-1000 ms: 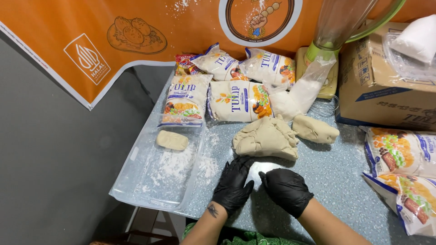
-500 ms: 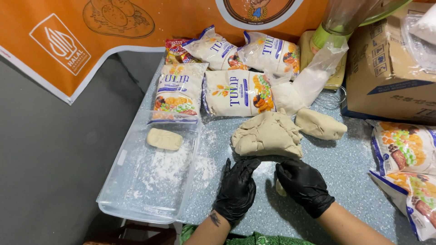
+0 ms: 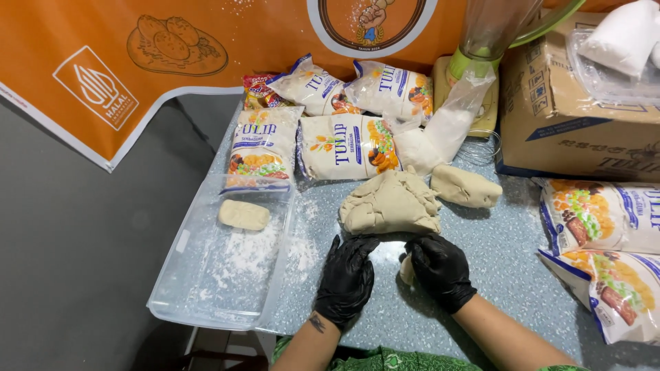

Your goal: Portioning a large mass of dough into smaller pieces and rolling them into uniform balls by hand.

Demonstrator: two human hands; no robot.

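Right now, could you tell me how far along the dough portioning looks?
One shaped piece of dough already lies in the floured clear tray. In hand: the right hand cups a small lump of dough on the table, with the left hand beside it. Left: the big dough mass and a smaller dough chunk sit unportioned behind the hands.

My black rubbery gloves (image 3: 347,278) look matt, the dough (image 3: 390,204) soft and floury, the tray (image 3: 206,302) clear smooth plastic.
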